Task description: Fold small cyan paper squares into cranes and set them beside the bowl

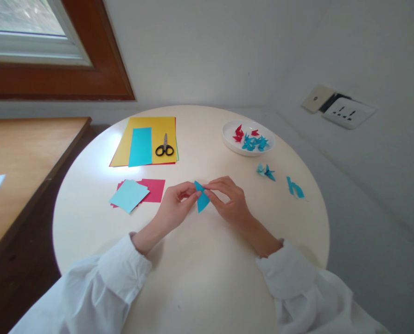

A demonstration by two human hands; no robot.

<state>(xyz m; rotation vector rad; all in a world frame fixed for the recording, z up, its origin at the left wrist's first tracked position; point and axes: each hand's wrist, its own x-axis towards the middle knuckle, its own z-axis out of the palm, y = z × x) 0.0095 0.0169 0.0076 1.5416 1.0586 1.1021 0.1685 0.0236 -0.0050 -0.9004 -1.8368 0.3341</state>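
Observation:
Between my two hands is a small piece of folded blue origami paper (pixel 202 203), pointed at its top and bottom ends. My left hand (pixel 177 204) pinches its left side between thumb and fingers. From the other side, my right hand (pixel 230 199) grips it at the right edge with thumb and index finger. The fingertips hide the middle of the paper. Left of my left hand lies a small pile of square sheets, a light blue square (pixel 129 195) over several pink squares (pixel 154 190).
Scissors (pixel 164 147) and a blue strip (pixel 140 146) rest on yellow sheets (pixel 123 150) at the back left. A white plate (pixel 229 144) holds red and blue folded pieces (pixel 253 143). Two folded pieces (pixel 266 171) and blue scraps (pixel 295 188) lie at right on the round table (pixel 200 287).

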